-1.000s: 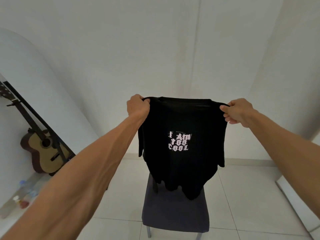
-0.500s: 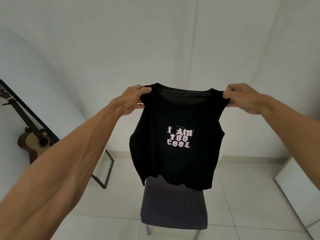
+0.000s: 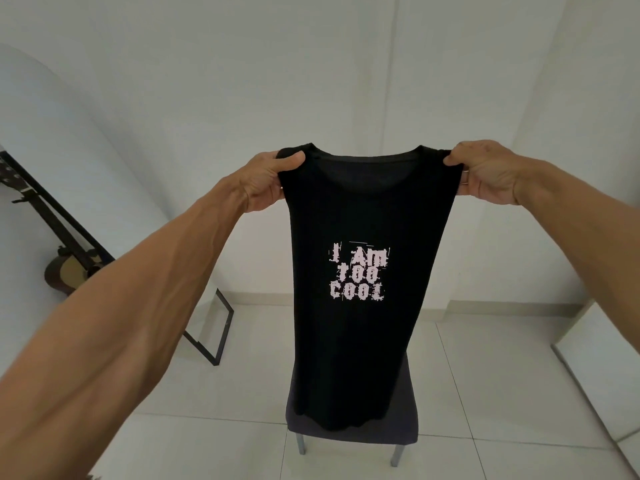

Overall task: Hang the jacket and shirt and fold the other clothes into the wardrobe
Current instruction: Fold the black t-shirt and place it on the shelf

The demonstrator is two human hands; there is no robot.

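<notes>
A black T-shirt point(image 3: 360, 209) with pale "I AM TOO COOL" lettering hangs in front of me, print side towards me. My left hand point(image 3: 268, 180) grips its left shoulder, thumb on top. My right hand point(image 3: 485, 176) grips the right shoulder at the same height. The cloth hangs long and narrow, its sleeves tucked out of sight, and its hem drapes just over the seat of a dark grey chair point(image 3: 405, 424) below. No wardrobe, jacket or other clothes are in view.
A guitar point(image 3: 69, 275) leans behind a black-framed mirror point(image 3: 221, 327) against the left wall. A white cabinet or bed edge point(image 3: 599, 372) stands at the right. White tiled floor surrounds the chair, with white walls behind.
The shirt has dropped and stretched out long; its sleeves no longer flare out at the sides. Both hands keep their grip on the shoulders, now nearer together. The hem reaches the chair seat again.
</notes>
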